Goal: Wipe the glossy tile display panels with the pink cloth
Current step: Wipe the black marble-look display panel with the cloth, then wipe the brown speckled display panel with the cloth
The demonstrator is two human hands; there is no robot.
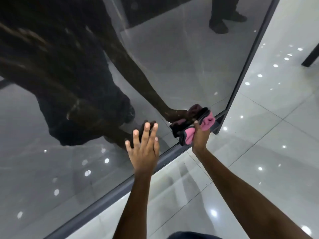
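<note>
Right hand (201,137) grip on pink cloth (196,130), left hand (144,149) flat against glossy panel (172,66)

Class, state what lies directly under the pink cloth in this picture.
The pink cloth, gripped by the right hand, presses against the glossy panel near its lower corner. The panel surface it covers is hidden.

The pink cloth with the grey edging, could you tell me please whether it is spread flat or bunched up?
Bunched up. The pink cloth with grey edging sits crumpled in folds in the right hand, against the glossy tile display panel.
</note>
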